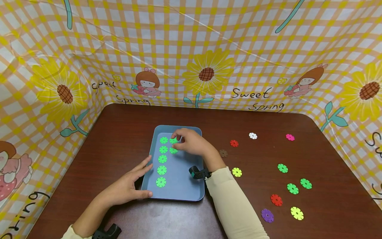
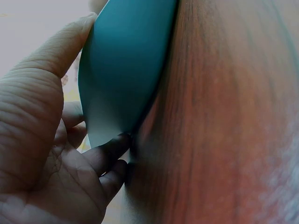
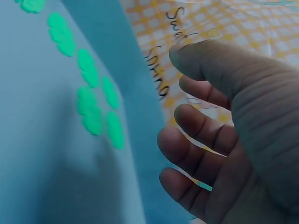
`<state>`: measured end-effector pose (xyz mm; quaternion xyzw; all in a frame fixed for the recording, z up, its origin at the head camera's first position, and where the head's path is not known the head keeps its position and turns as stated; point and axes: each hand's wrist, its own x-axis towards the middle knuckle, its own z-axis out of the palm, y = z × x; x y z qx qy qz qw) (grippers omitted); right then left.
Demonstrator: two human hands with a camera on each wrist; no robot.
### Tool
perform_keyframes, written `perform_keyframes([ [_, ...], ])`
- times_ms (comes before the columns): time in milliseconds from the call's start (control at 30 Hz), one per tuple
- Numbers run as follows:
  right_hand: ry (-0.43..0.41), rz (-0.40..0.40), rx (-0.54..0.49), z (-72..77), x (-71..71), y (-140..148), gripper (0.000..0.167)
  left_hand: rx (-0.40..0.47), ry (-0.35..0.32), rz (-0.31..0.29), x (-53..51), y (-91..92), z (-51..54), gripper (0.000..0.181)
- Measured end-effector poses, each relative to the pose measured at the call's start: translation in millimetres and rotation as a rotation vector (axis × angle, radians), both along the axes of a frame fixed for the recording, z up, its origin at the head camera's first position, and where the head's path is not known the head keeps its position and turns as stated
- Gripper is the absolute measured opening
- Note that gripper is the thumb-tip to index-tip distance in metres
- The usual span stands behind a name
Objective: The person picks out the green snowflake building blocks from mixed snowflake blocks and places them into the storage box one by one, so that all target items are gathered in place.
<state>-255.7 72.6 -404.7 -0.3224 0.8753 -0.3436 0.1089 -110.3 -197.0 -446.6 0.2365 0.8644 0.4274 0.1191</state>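
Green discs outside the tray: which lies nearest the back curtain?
The topmost loose green disc in the head view; the lowest green disc and rightmost green disc sit farther away.

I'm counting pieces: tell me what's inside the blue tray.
Seven green discs show inside the blue tray: five in one column, two beside its far end. In the head view, the right hand covers some tray floor; anything there is hidden.

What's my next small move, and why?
I'd probably send the right hand to the nearest loose green disc: the hand looks empty, the tray shows only green discs, five in one column and two in the other, and three more lie on the table.
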Motion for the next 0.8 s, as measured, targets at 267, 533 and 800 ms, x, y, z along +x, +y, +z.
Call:
perform_keyframes([
  [267,0.095,-0.006,-0.025,23.2,8.7,19,0.028,0.004,-0.003,0.002,0.7,0.5,0.7,0.096],
  [533,0.155,-0.004,0.079,35.0,19.4,44,0.028,-0.006,0.000,0.002,1.0,0.5,0.1,0.096],
  [800,0.237,-0.017,0.109,35.9,32.5,79,0.027,0.004,0.002,-0.003,0.9,-0.6,-0.1,0.097],
])
